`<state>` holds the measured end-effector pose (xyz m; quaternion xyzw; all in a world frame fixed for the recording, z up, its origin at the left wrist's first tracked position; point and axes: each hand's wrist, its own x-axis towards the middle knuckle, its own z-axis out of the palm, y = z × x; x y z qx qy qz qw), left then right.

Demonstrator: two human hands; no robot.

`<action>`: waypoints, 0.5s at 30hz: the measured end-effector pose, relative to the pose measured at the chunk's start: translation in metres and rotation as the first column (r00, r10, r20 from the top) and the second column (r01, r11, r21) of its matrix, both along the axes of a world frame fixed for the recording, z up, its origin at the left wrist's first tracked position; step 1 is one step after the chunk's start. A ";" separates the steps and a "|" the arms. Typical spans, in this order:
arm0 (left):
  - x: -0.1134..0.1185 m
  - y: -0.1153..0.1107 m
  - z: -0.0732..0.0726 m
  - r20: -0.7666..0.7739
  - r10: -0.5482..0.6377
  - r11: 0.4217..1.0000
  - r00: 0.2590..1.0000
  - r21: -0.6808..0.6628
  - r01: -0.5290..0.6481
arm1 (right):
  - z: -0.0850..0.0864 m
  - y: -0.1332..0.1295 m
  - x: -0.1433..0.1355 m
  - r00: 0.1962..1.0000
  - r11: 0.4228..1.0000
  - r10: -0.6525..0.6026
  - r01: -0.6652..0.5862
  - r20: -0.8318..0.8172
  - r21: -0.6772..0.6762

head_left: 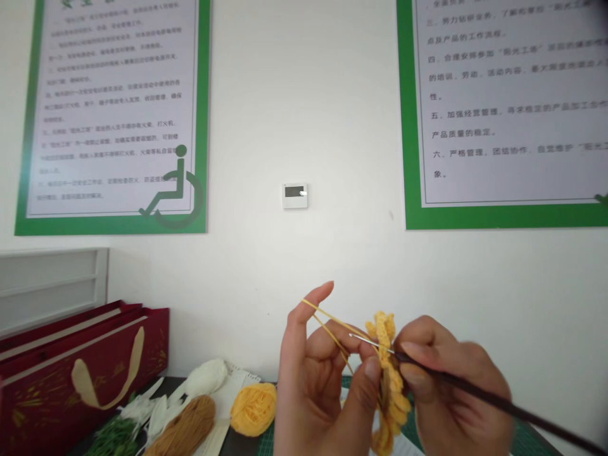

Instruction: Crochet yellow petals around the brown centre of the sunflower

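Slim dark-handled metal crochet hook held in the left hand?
No: the right hand grips the crochet hook, while the left hand pinches the ruffled yellow crocheted piece.

I faced a plain white wall, brightest around its middle. A green-bordered poster with a wheelchair symbol hung on the left, a second poster on the right, and between them a small wall panel. Low at left stood a white ridged frame, perhaps furniture.
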<state>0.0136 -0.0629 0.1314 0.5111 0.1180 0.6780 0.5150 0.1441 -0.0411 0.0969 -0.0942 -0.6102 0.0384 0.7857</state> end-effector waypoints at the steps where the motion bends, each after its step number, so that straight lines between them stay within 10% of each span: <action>1: 0.000 0.001 0.000 0.001 -0.059 0.998 0.998 -0.018 0.059 | -0.002 -0.001 0.003 0.987 0.985 -0.156 0.154 0.028 0.073; 7: -0.002 0.009 0.002 0.068 -0.374 0.915 0.925 -0.137 0.380 | 0.000 0.001 -0.005 0.973 0.958 -0.194 0.216 -0.127 0.187; 15: -0.011 0.010 0.004 0.037 -0.390 0.916 0.920 -0.088 0.392 | 0.008 -0.007 -0.011 0.961 0.983 0.181 -0.176 -0.207 0.043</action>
